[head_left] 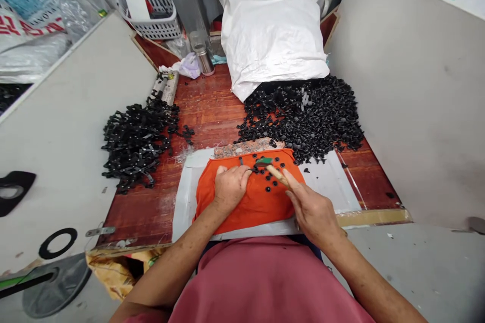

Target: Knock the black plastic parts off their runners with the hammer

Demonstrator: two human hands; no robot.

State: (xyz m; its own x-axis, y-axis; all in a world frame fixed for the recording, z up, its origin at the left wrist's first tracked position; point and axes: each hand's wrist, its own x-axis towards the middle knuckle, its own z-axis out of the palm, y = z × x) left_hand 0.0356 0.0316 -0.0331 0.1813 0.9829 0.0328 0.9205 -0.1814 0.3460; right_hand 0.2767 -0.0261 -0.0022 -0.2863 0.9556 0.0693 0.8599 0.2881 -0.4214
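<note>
My left hand rests on an orange cloth, fingers curled and pinched on a small black piece near its upper middle. My right hand grips the wooden handle of a small hammer; its greenish head lies over the cloth's top edge. Several small black plastic parts are scattered on the cloth between the two hands. The cloth lies on a grey-white sheet on a reddish wooden table.
A big heap of black parts spills from a white sack at the back right. Another pile of black strips lies at the left. Grey boards wall both sides. A white basket and a metal flask stand behind.
</note>
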